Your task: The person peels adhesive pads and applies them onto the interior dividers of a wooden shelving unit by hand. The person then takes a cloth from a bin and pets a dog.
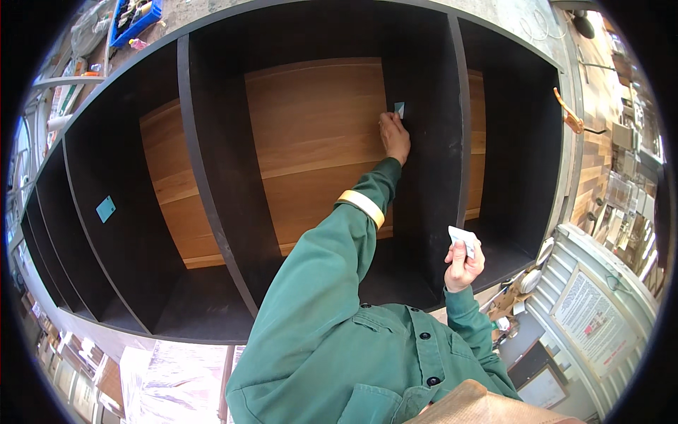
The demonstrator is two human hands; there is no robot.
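A large dark cabinet [194,141] with upright dividers and wood-grain panels lies before me. My left hand [394,136] reaches into it, fingers pinched at the lower edge of a small blue-and-white card [400,109] against a dark inner panel. Whether that card is stuck down cannot be told. Close to my body, near the cabinet's front edge, my right hand [462,266] holds a small white piece of paper [462,239] between thumb and fingers. Another blue card [106,209] is on a dark panel in a left compartment. A pale yellow-edged band [363,206] circles my left sleeve.
Beyond the cabinet's far left stands a blue crate [134,21] of odds and ends. An orange-handled tool [571,116] is by the right end. At lower right is a ribbed pale box [600,318] bearing a printed sheet. Wrapped shiny material [180,378] lies at lower left.
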